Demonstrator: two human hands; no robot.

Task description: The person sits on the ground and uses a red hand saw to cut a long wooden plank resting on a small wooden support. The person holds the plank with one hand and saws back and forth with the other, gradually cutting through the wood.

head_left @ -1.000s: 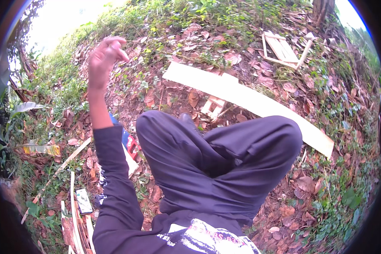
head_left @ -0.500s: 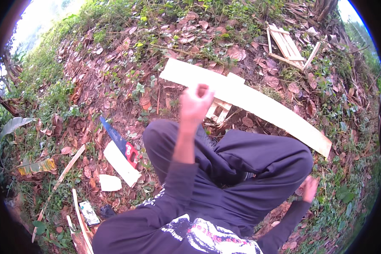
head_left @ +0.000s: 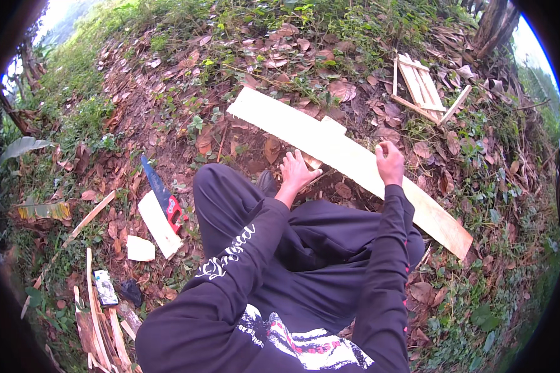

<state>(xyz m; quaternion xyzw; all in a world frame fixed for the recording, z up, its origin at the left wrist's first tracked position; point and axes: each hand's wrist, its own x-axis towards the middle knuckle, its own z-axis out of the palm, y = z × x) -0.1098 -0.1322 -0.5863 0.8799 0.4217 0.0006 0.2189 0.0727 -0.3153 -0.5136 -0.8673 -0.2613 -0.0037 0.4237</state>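
A long pale wooden board (head_left: pixel 348 155) lies slantwise in front of my crossed legs, resting on other wood. A short pale wood piece (head_left: pixel 334 125) sticks out past its far edge. Beside the board's near edge, my left hand (head_left: pixel 297 173) has its fingers stretched out and apart, by a small wooden piece (head_left: pixel 312 160) partly beneath the board. My right hand (head_left: pixel 390 164) is over the board's right half, fingers curled together. Whatever those fingers hold, if anything, is too small to make out.
At left, a handsaw (head_left: pixel 160 191) with a red handle lies on a pale board offcut (head_left: pixel 157 227), beside a smaller offcut (head_left: pixel 141 248). Wood strips (head_left: pixel 99 323) and a phone (head_left: pixel 106 288) lie lower left. A slatted wooden frame (head_left: pixel 420 87) sits far right among leaves.
My left hand has come down from above the board to its near edge, and its fingers have spread. My right hand has risen from beside my right knee to over the board.
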